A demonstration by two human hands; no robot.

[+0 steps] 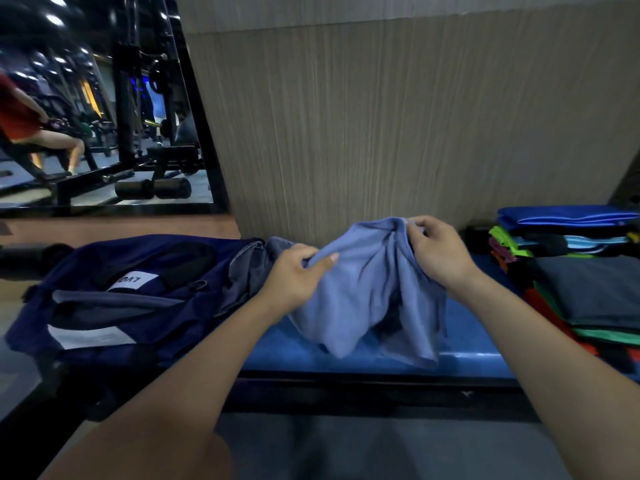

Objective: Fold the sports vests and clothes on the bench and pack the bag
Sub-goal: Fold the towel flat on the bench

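Note:
A light blue garment [360, 292] hangs crumpled just above the blue bench [460, 355], held up by both hands. My left hand [294, 275] pinches its upper left edge between thumb and fingers. My right hand [440, 251] grips the upper right edge, fingers curled into the cloth. A dark navy bag [114, 306] with white labels lies open on the bench's left end, with grey cloth [249, 271] spilling from it toward the garment.
Folded clothes [585, 292] in dark grey, green, red and blue are stacked at the right end of the bench. A wood-grain wall panel [398, 116] stands behind. A mirror [93, 109] at left shows gym machines and a person.

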